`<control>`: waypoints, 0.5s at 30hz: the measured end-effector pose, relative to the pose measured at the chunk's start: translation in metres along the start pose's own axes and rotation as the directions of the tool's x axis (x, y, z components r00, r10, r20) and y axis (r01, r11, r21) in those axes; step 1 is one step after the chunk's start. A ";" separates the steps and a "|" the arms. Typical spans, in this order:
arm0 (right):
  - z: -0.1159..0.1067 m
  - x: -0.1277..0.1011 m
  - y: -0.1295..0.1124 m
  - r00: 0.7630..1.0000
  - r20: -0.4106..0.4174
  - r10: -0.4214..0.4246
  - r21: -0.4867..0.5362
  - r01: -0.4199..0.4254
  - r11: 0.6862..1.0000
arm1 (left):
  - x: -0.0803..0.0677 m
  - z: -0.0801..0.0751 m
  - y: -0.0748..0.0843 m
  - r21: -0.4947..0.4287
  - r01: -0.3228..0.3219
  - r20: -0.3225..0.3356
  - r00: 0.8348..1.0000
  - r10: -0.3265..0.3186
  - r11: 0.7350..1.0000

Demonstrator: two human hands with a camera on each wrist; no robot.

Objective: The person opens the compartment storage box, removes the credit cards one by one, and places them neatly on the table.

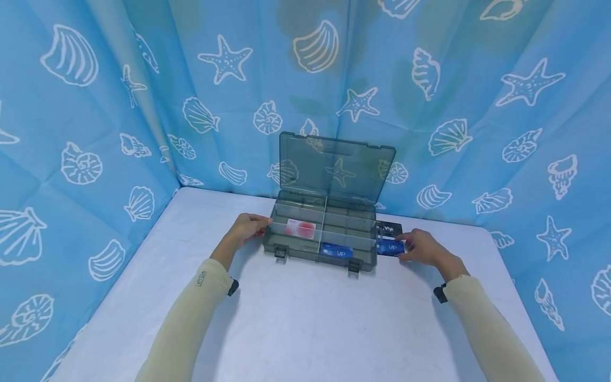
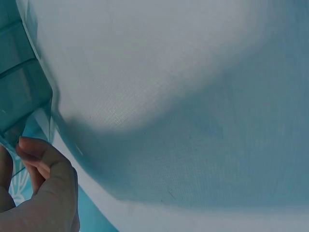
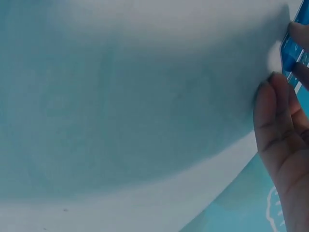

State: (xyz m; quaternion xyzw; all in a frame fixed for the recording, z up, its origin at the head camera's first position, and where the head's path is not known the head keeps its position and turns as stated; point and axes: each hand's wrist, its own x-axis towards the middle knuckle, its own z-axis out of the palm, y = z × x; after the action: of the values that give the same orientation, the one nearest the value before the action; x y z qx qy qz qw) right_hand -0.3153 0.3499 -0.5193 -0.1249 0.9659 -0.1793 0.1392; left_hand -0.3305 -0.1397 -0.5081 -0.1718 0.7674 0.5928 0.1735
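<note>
A translucent grey divided storage box [image 1: 350,223] stands on the table with its lid [image 1: 334,164] raised. A white card with a red circle [image 1: 300,228] lies in a left compartment, and a blue card [image 1: 337,250] in the front right one. My left hand [image 1: 248,228] pinches the box's left wall between thumb and fingers, also visible in the left wrist view. Outside the right wall, my right hand [image 1: 425,247] holds a blue VIP card [image 1: 391,248] by its right edge. Just behind that card lies a black VIP card [image 1: 389,228]. In the right wrist view the blue card is partly cut off.
White cloth covers the table [image 1: 329,323]. A blue curtain [image 1: 267,69] with white shells and starfish hangs close behind the box and along both sides. Two latches [image 1: 280,252] stick out from the box's front.
</note>
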 end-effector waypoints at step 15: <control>0.002 -0.005 0.001 1.000 -0.015 0.022 0.018 -0.022 1.000 | 0.006 -0.001 -0.004 -0.041 -0.033 0.017 0.999 0.034 0.999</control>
State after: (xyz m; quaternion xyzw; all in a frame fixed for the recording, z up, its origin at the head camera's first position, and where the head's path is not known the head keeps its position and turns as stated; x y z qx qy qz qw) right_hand -0.3100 0.3521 -0.5204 -0.1115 0.9666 -0.1875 0.1348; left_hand -0.3335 -0.1418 -0.5142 -0.1571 0.7563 0.6128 0.1668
